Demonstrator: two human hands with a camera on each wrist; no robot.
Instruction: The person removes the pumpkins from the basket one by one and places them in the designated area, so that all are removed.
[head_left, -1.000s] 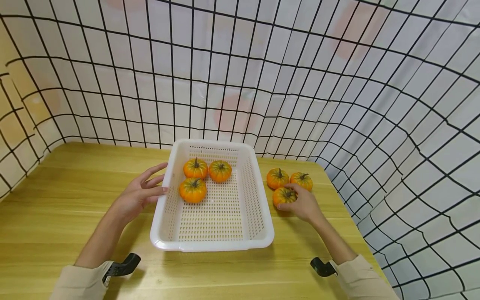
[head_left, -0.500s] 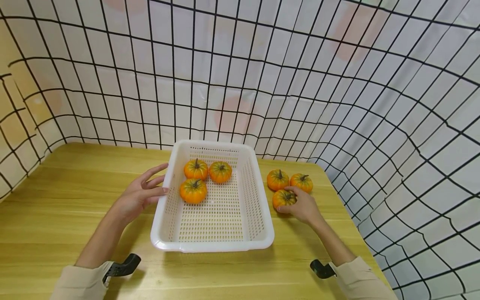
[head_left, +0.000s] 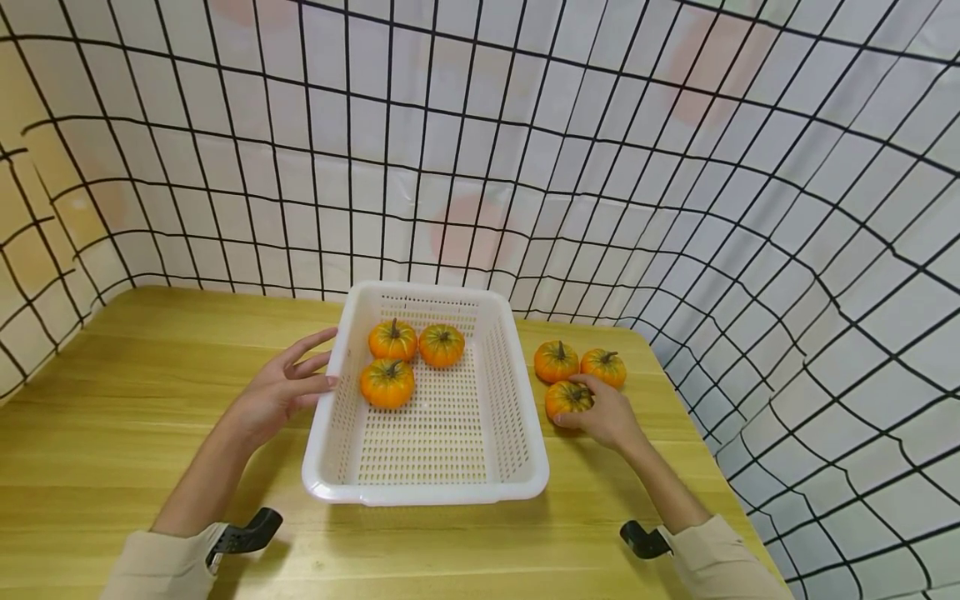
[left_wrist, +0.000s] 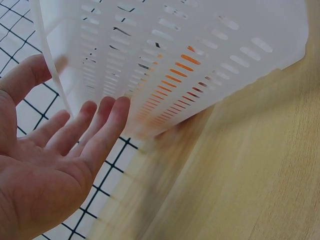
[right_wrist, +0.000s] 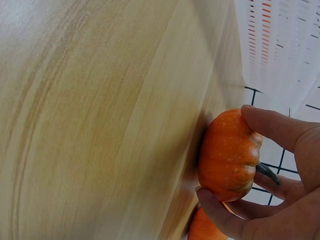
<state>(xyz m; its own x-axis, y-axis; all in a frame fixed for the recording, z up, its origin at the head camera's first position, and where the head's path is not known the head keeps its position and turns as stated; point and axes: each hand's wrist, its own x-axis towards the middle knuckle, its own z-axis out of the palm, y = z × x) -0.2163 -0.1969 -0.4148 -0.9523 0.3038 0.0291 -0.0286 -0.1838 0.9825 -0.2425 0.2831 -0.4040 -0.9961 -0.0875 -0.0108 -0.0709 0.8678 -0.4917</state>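
Note:
At the middle of the head view stands a white perforated plastic basket (head_left: 424, 496) with three small orange pumpkins, one of them the nearest pumpkin (head_left: 387, 384), grouped at its upper left. My left hand (head_left: 273, 392) holds the basket's left side; in the left wrist view the thumb goes over the rim and the fingers (left_wrist: 107, 125) lie along the outer wall. On the right, my right hand (head_left: 606, 414) grips a small pumpkin (right_wrist: 230, 155) between thumb and fingers, its stem toward the palm. This pumpkin sits on the table.
Behind the gripped pumpkin lie two more, a left pumpkin (head_left: 556, 361) and a right pumpkin (head_left: 603, 367). The wooden table (head_left: 150, 400) meets a white sheet with a black grid (head_left: 480, 150) at the back and right. Each sleeve has a black device at the wrist.
The right hand has settled slightly lower on the pumpkin, with little motion in the last half second. The left hand and the basket stay in place.

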